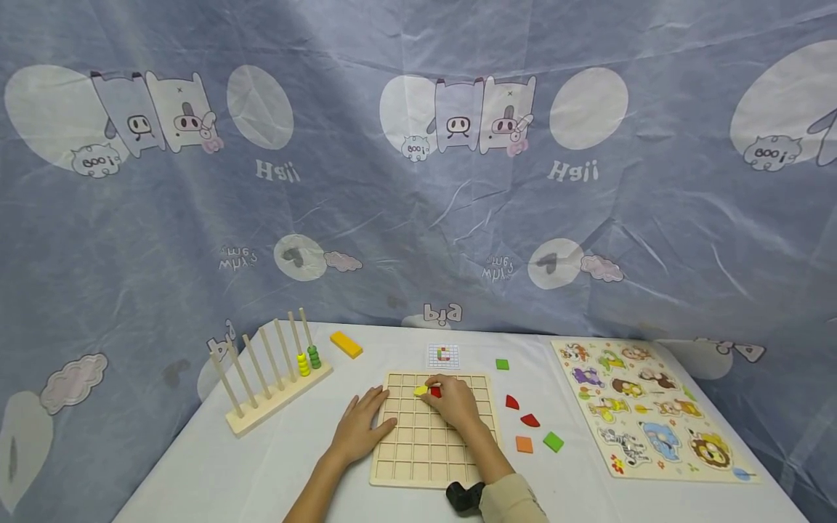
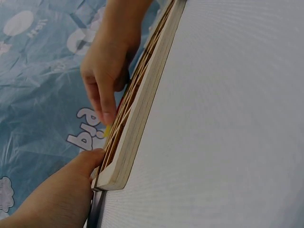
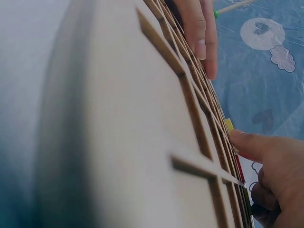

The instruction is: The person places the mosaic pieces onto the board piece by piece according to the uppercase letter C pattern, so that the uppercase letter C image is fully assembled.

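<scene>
The right hand (image 1: 454,404) pinches a far yellow tile (image 1: 420,391). The left hand (image 1: 358,430), fingers relaxed, might let the board (image 1: 421,454) slide.

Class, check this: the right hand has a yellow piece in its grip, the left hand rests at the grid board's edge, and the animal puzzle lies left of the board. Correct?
No: the head view shows the animal puzzle right of the grid board, not left. The right hand has a yellow piece in its grip, and the left hand rests at the board's edge.
</scene>
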Available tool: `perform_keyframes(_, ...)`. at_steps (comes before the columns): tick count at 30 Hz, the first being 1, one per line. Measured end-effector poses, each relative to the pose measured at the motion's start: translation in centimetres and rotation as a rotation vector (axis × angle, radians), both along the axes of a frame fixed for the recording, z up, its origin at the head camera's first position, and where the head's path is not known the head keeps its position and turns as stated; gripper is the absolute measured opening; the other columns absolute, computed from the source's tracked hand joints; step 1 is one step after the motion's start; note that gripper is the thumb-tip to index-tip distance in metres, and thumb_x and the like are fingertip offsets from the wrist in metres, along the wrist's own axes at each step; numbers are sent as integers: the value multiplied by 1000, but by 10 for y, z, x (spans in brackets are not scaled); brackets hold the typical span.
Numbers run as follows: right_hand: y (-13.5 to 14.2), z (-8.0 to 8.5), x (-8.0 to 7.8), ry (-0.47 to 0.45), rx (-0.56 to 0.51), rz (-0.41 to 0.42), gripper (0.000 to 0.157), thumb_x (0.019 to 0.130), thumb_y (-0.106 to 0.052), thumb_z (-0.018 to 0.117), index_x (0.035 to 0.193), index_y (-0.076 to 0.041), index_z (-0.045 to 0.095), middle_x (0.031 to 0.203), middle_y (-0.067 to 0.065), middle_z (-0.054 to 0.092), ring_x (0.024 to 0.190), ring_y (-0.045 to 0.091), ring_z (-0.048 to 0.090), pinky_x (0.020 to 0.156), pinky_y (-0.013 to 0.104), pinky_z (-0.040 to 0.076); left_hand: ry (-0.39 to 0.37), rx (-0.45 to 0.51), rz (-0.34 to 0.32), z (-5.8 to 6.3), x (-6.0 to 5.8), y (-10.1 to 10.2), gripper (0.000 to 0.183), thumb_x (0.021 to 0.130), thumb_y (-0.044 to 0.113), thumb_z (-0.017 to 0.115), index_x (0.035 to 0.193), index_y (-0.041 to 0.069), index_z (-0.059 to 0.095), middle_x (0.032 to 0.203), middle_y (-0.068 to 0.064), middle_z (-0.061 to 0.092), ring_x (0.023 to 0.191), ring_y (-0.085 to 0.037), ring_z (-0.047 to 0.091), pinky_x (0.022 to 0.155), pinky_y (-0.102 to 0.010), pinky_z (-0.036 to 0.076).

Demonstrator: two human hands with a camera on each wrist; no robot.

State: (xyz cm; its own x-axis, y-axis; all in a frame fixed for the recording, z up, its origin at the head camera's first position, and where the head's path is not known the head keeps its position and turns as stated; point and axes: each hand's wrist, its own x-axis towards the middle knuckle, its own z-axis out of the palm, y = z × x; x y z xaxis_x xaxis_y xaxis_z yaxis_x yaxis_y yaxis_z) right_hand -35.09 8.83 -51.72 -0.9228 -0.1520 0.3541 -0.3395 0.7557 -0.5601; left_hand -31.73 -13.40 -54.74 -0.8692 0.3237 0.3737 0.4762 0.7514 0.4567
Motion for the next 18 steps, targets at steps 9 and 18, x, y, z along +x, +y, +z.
perform_keyframes(9, -1, 1, 1, -14, 14, -4, 26, 76, -27, 76, 97, -12, 70, 67, -3, 61, 59, 9, 46, 52, 26, 40, 14, 2, -10, -3, -1, 0, 61, 89, 47, 53, 134, 6, 47, 140, -14, 42, 131, -30, 34, 107, -54, 18)
perform_keyframes(18, 0, 1, -1, -26, 19, 10, 27, 76, -24, 76, 99, -11, 70, 82, 2, 68, 63, 10, 49, 55, 26, 41, 21, 3, -10, -3, -2, -1, 62, 89, 48, 53, 134, 6, 47, 140, -14, 42, 131, -30, 34, 107, -54, 19)
